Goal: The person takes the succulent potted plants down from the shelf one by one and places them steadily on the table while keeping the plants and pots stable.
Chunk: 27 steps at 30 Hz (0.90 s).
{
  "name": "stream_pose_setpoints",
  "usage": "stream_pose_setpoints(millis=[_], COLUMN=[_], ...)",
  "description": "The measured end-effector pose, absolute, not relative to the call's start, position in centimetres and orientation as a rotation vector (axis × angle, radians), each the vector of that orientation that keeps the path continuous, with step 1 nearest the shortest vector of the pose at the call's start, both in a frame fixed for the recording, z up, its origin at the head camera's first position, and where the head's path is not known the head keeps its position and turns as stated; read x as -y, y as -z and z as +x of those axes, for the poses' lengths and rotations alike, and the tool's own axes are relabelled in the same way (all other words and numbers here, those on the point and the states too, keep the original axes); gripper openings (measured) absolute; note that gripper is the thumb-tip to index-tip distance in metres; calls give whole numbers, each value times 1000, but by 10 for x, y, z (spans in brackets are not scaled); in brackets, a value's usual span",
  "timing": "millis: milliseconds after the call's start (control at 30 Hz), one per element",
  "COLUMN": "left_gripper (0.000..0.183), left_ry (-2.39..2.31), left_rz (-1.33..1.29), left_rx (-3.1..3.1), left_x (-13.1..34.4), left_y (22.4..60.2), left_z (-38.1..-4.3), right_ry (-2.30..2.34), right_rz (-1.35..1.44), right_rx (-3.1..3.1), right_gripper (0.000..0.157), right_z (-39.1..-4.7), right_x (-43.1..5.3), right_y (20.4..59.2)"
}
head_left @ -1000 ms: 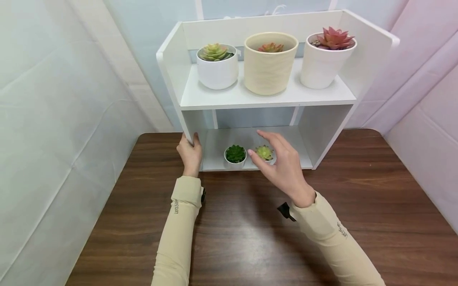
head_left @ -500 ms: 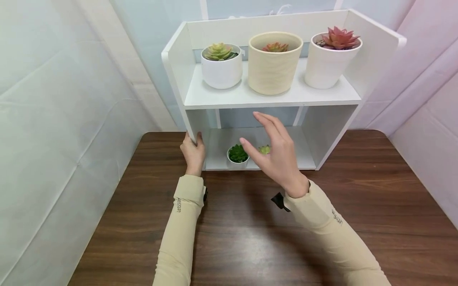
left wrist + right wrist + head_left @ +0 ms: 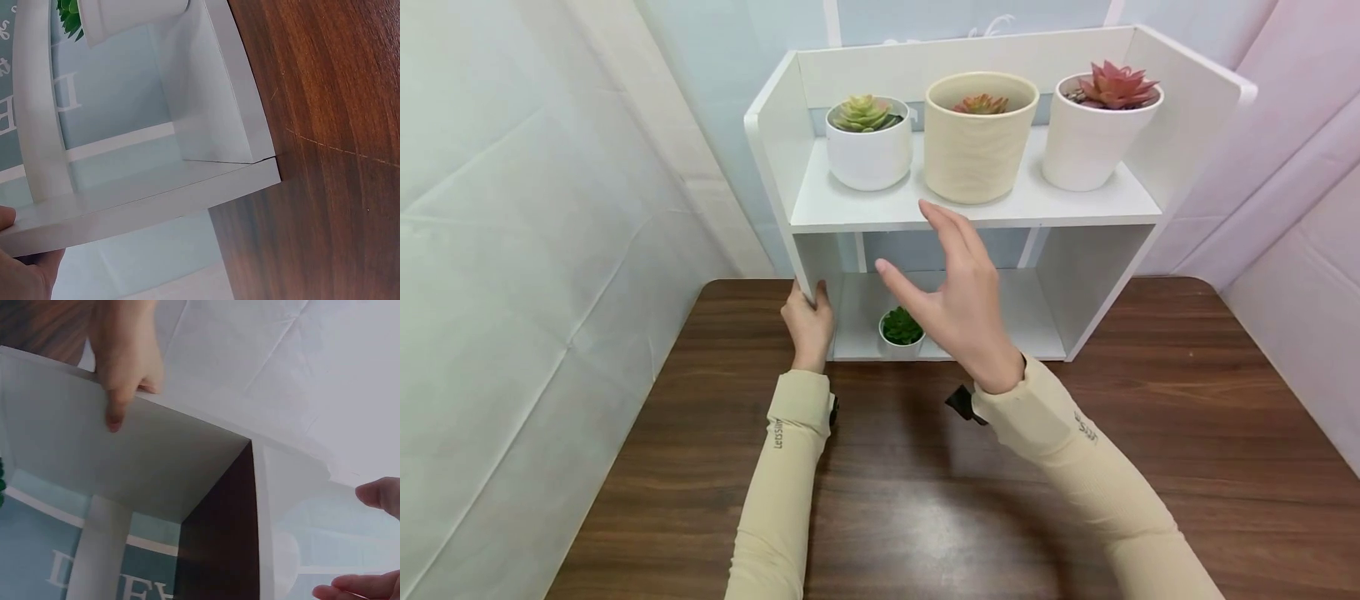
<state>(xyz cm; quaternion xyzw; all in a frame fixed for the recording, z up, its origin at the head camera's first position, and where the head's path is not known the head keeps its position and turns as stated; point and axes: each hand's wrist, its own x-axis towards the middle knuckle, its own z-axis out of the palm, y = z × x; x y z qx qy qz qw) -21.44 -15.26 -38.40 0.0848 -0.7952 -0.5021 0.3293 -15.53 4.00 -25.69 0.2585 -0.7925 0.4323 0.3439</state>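
A white two-tier shelf (image 3: pixel 857 218) stands on the table. My left hand (image 3: pixel 808 325) grips the front edge of its left side panel (image 3: pixel 150 203), thumb on the inner face, as the right wrist view also shows. In front of the shelf my right hand (image 3: pixel 962 304) is raised, thumb and fingers spread apart with nothing between them. Its fingertips overlap the upper board's front edge in the head view, below the cream pot (image 3: pixel 977 158). A white pot with a pale green succulent (image 3: pixel 868 146) sits to the left of that pot. The dark green succulent (image 3: pixel 902 327) is on the lower tier.
On the upper tier's right stands a white pot with a red succulent (image 3: pixel 1086 137). The brown wooden table (image 3: pixel 880 500) stretches in front of the shelf. White sheeting (image 3: pixel 535 250) hangs at the left, and pinkish sheeting (image 3: pixel 1292 183) at the right.
My right hand has risen and moved left, from the lower tier toward the upper board. It now hides the light green succulent below. The left hand keeps its grip on the panel.
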Motion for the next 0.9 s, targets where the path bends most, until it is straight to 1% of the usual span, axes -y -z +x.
stream_pose_setpoints(millis=[367,900], left_gripper=[26,28], left_ry=[1281,1288], left_rz=[231,226], left_rx=[2079,2058], left_x=[151,149], left_y=[382,384], left_z=[-215,-214], right_ry=[-1140,-1199], right_rz=[584,504], right_rx=[2138,2287], right_gripper=[71,89], right_z=[-165,-180], right_x=[-27,-14], right_y=[238,227])
